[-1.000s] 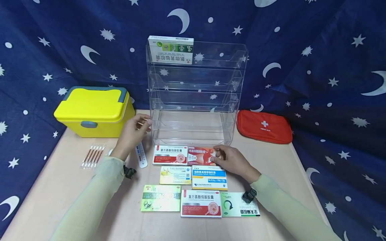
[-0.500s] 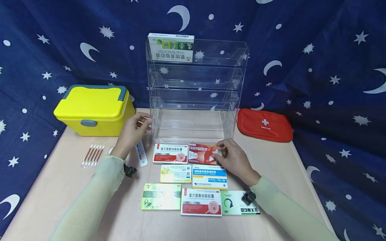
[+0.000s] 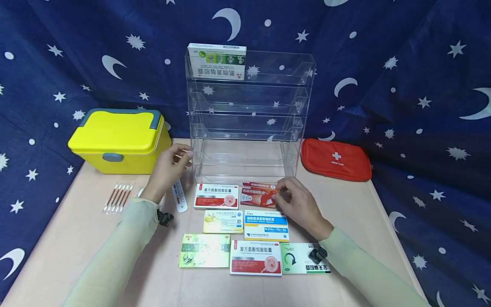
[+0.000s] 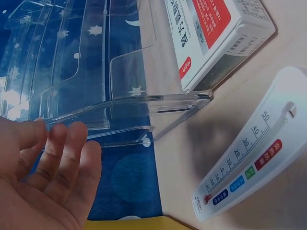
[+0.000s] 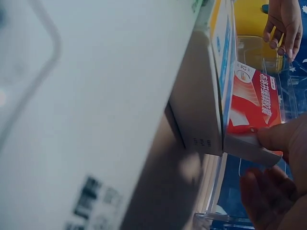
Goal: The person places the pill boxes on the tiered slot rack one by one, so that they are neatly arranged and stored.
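In the head view my right hand (image 3: pixel 301 207) pinches the right end of a red medicine box (image 3: pixel 258 197), thumb on its front. The box is tilted up, showing its top edge. The right wrist view shows the thumb on the red box (image 5: pixel 254 103), with the fingers partly behind it. My left hand (image 3: pixel 170 168) touches the left side of a clear acrylic rack (image 3: pixel 245 160), its fingers loosely bent. In the left wrist view these fingers (image 4: pixel 72 153) lie along the rack's side edge. A white-and-green box (image 3: pixel 217 64) stands in the rack's top tier.
Several medicine boxes lie in rows before the rack, among them a blue-and-white box (image 3: pixel 266 226) and a red-and-white box (image 3: pixel 255 259). A yellow case (image 3: pixel 119 140), swab packets (image 3: pixel 119 199) and a thermometer (image 3: pixel 179 196) are at left; a red first-aid pouch (image 3: pixel 335 160) lies at right.
The red box has gone from lying flat to tilted up, its far edge now showing, while my right hand moved slightly away from me. My left hand stays at the rack.
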Demonstrator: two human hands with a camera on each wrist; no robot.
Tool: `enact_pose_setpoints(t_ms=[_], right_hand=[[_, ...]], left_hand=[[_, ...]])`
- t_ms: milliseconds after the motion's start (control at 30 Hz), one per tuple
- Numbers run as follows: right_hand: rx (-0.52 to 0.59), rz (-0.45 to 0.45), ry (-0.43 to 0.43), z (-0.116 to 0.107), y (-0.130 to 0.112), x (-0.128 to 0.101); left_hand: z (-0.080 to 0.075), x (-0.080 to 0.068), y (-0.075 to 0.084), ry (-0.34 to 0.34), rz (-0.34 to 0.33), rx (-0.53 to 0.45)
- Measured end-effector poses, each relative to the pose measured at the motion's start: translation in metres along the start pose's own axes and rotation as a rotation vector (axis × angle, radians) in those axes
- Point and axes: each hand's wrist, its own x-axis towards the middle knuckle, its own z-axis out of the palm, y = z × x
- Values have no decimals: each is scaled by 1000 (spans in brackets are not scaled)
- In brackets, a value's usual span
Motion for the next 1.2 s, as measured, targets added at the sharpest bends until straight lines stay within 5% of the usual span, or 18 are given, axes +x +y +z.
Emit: enact_pose_setpoints(t_ms=[300, 500, 833, 1200], right_hand=[[87, -47, -45, -4, -2, -1], [153, -93, 15, -20, -4, 17], [190, -231, 167, -101, -36, 109], [-107, -221, 334, -195, -78, 208]], left_hand=[[-1, 1, -1, -7, -35, 15], [-1, 0, -1, -12, -45, 11], [0, 1, -1, -15, -56, 11], [0, 3, 0, -24, -51, -2]])
